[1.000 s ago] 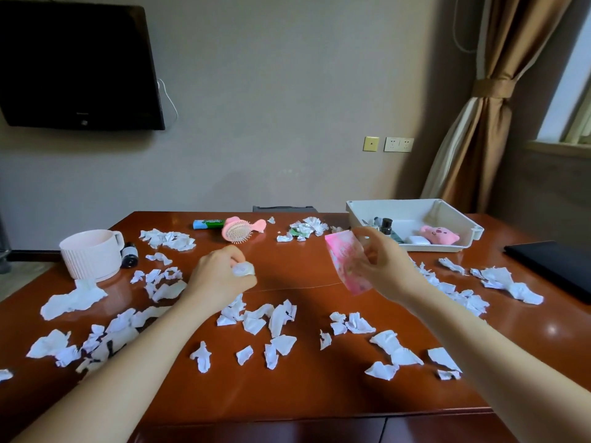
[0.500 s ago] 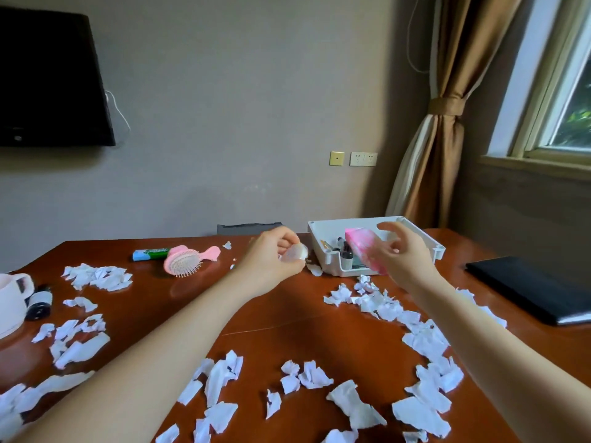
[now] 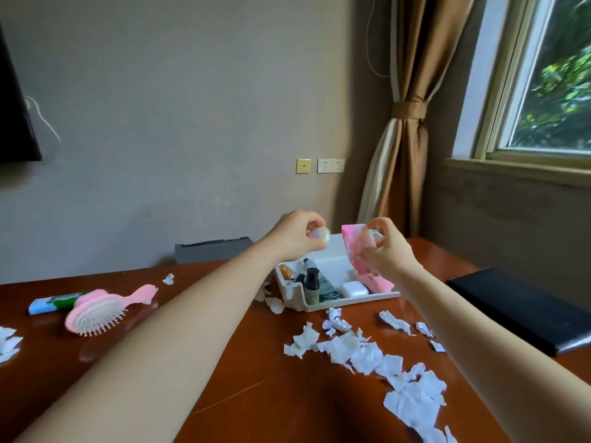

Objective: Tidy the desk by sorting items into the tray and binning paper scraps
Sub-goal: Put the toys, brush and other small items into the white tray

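Above the tray (image 3: 295, 294) (near the desk's far edge), left hand (image 3: 292, 235) grips a pale ball (image 3: 319, 235); right hand (image 3: 385, 251) pinches a pink packet (image 3: 355, 247).

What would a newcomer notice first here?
Above the white tray at the desk's far side, the left hand grips a small pale round thing and the right hand a pink packet. Torn paper scraps trail across the desk toward the near right. A pink hairbrush lies at far left.
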